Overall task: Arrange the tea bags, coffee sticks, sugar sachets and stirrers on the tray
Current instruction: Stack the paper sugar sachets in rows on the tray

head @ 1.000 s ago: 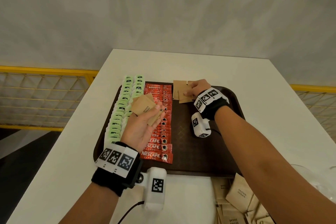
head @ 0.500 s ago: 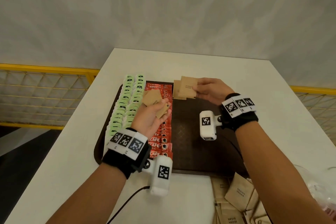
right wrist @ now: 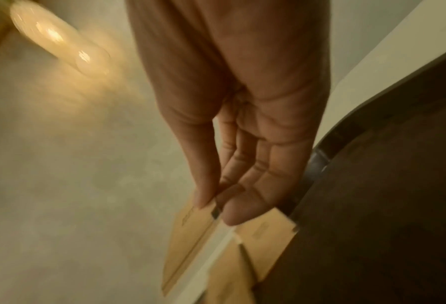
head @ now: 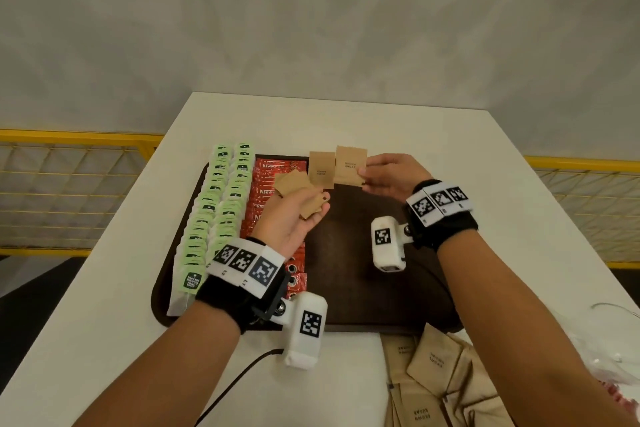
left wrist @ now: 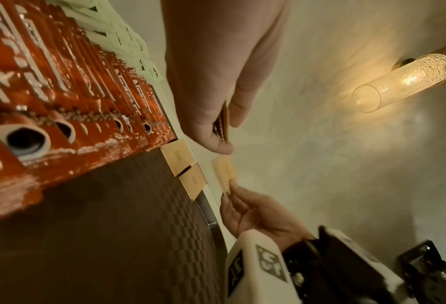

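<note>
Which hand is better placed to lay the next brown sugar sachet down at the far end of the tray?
Right. The right hand already pinches one sugar sachet above the tray's far edge, beside the placed sachets; the left hand holds spares.

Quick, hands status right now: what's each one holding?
Left hand: closed around a small stack of brown sugar sachets.
Right hand: pinching one brown sugar sachet at the tray's far edge.
</note>
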The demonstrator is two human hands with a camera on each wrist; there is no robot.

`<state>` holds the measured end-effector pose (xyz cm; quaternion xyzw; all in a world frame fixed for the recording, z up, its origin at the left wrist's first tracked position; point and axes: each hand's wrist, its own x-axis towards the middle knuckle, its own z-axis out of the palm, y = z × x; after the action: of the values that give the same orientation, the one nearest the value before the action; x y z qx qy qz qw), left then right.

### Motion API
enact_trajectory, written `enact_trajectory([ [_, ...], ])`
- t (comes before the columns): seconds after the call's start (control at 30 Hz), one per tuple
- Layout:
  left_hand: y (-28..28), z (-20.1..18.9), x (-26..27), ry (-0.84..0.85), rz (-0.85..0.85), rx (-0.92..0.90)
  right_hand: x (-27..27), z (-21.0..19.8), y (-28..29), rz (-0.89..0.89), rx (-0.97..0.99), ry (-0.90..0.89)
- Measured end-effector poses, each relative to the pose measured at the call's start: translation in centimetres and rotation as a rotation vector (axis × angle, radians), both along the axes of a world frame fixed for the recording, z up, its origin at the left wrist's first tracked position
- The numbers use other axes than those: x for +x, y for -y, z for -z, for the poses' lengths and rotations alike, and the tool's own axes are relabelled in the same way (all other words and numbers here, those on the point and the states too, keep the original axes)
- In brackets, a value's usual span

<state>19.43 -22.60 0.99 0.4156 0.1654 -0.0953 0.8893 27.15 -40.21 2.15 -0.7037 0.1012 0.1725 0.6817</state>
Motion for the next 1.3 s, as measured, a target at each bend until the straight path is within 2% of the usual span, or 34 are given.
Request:
enact_trajectory([
  [0.17,-1.3,-0.1,0.2,-0.009,-0.025,-0.132,3.7,2.0,0.4,0.08,-0.263,-0.025],
  [0.57,-2.7,0.3,0.2,0.05,0.03,0.028,6.6,5.4,-0.1,0.022,-0.466,-0.009],
  [0.7,-2.9,0.8,0.3,0.049,0.042,0.101,6.5,4.7,-0.5,-0.035,-0.687,-0.001],
  [0.77,-2.9,0.8,0.2,0.056,0.046,0.135,5.9,3.8,-0.8,-0.002,-0.744,0.062],
  [0.83,-2.8,1.0,0.1,0.062,0.036,0.164,4.8,2.6,-1.1,0.046,-0.704,0.215],
  [0.87,-2.7,1.1,0.1,0.065,0.03,0.176,4.1,1.7,-1.3,0.018,-0.618,0.262],
  [0.97,-2.3,1.1,0.2,0.085,0.022,0.214,2.0,-0.9,-2.3,-0.257,-0.242,0.168],
  [1.07,-1.8,0.8,0.3,0.111,0.026,0.241,0.8,-1.9,-3.3,-0.514,-0.202,0.102],
  [1.17,-1.6,0.7,0.5,0.13,0.044,0.199,0.3,-1.5,-3.5,-0.468,-0.139,0.1],
  [1.3,-2.0,0.7,0.7,0.114,0.022,0.055,0.0,-0.8,-2.6,-0.368,-0.053,0.076],
])
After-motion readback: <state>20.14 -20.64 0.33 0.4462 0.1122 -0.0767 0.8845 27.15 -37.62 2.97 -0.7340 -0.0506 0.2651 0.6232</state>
